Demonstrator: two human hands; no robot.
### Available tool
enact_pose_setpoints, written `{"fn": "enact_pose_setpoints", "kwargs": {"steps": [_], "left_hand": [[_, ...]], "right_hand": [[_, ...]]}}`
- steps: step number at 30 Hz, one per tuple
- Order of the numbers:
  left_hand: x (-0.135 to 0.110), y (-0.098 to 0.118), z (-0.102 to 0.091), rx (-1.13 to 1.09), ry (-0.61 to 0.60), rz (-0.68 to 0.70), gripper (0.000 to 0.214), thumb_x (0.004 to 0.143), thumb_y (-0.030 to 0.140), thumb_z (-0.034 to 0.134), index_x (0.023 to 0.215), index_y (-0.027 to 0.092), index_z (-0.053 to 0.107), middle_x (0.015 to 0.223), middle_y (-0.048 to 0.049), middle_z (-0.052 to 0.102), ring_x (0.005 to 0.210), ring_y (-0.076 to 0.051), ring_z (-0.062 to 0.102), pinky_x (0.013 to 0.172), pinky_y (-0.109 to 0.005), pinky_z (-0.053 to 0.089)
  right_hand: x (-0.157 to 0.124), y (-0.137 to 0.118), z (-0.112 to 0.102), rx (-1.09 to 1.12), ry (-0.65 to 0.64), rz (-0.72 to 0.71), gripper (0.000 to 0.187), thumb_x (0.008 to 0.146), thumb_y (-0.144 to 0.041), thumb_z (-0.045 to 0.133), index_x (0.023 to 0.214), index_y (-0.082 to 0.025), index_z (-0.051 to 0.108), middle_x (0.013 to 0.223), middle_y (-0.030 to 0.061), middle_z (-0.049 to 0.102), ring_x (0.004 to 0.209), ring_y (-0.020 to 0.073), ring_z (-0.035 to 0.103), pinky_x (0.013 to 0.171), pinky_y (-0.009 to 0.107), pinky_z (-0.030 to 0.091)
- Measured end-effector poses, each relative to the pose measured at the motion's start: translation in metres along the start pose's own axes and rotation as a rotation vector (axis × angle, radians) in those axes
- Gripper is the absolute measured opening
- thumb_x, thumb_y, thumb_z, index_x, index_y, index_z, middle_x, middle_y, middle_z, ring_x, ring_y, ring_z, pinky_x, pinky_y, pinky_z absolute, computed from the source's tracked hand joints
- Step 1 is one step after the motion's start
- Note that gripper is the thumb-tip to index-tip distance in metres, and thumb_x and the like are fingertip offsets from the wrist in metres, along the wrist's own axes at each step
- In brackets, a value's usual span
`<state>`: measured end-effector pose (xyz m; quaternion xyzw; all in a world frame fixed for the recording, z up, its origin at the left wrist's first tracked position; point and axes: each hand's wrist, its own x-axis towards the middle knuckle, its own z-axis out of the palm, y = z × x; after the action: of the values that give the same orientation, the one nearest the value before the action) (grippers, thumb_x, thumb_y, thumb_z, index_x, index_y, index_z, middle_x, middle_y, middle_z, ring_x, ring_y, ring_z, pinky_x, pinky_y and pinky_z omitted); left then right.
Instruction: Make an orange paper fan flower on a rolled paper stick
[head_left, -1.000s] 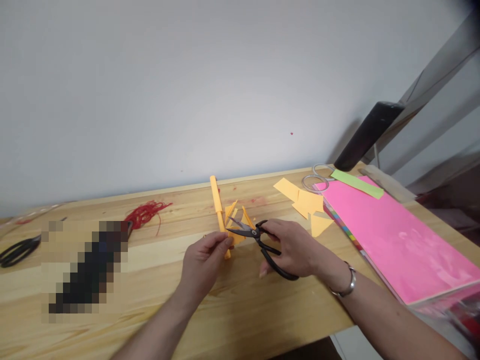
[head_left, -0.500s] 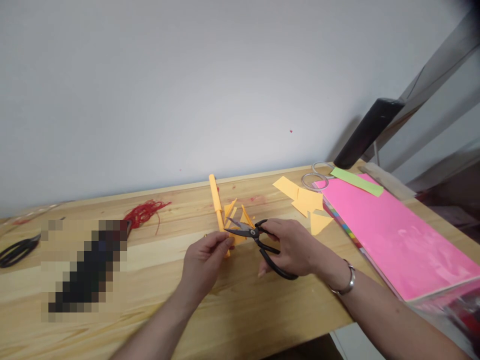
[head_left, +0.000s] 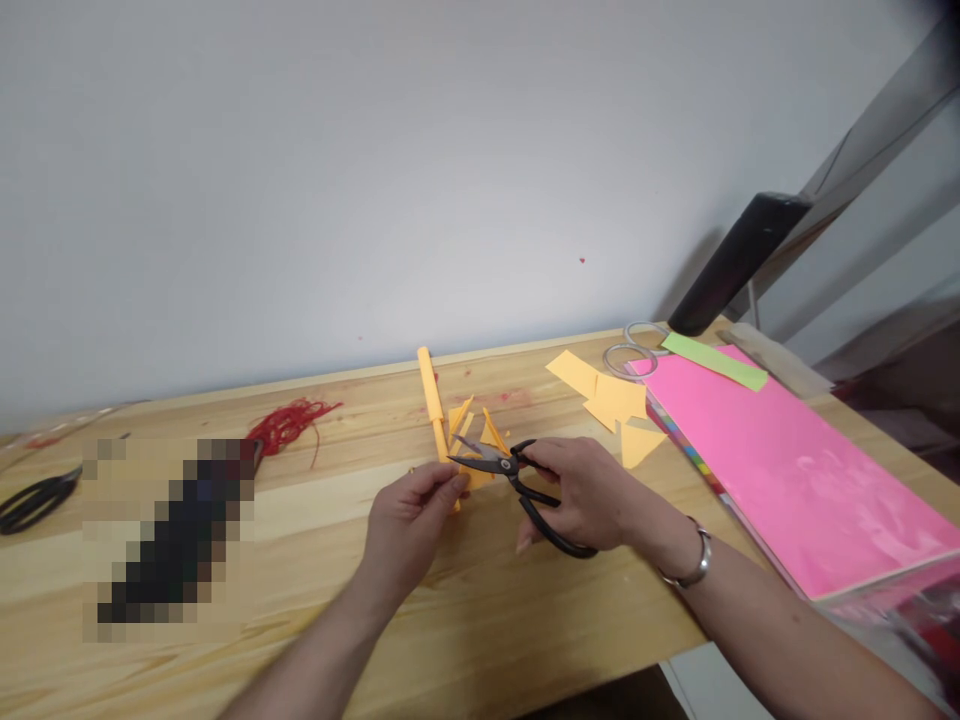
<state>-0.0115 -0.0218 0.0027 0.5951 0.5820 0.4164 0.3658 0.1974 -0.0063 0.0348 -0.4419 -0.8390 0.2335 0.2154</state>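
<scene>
My left hand (head_left: 409,525) pinches a rolled orange paper tube (head_left: 430,398) near its lower end, above the wooden table (head_left: 300,580). Orange strips (head_left: 480,432) fan out from the tube's side. My right hand (head_left: 589,495) grips black scissors (head_left: 517,480) by the handles. Their blades point left and are partly apart around the orange strips, close to my left fingertips.
Orange paper scraps (head_left: 611,400) and silver scissors (head_left: 630,355) lie at the back right beside a pink paper stack (head_left: 780,470) with a green strip (head_left: 712,362). Red thread (head_left: 289,422), a blurred dark object (head_left: 169,535) and another black pair of scissors (head_left: 34,500) lie left.
Hands, tube and scissors have stayed nearly in place; the view has shifted very slightly.
</scene>
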Motion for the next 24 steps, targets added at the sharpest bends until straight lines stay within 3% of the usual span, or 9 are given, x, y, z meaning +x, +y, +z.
{"fn": "enact_pose_setpoints", "kwargs": {"steps": [14,24], "left_hand": [[0.0003,-0.0002,0.0,0.019,0.003,0.008,0.012,0.075,0.028,0.059,0.073,0.021,0.069,0.065,0.0015,0.068,0.06,-0.014,0.061,0.056,-0.021,0.047],[0.0004,0.0029,-0.0006,0.002,-0.003,-0.015,0.012,0.073,0.028,0.06,0.071,0.02,0.069,0.062,0.0021,0.067,0.059,-0.013,0.06,0.056,-0.021,0.047]], "right_hand": [[0.0007,0.001,0.0001,-0.015,0.016,-0.012,0.036,0.061,-0.046,0.072,0.063,-0.018,0.049,0.057,-0.0044,0.047,0.05,0.008,0.033,0.049,0.022,0.024],[-0.0006,0.0045,0.0017,-0.014,0.016,-0.012,0.043,0.06,-0.055,0.07,0.063,-0.018,0.049,0.055,-0.0052,0.044,0.05,0.0078,0.032,0.048,0.021,0.023]]}}
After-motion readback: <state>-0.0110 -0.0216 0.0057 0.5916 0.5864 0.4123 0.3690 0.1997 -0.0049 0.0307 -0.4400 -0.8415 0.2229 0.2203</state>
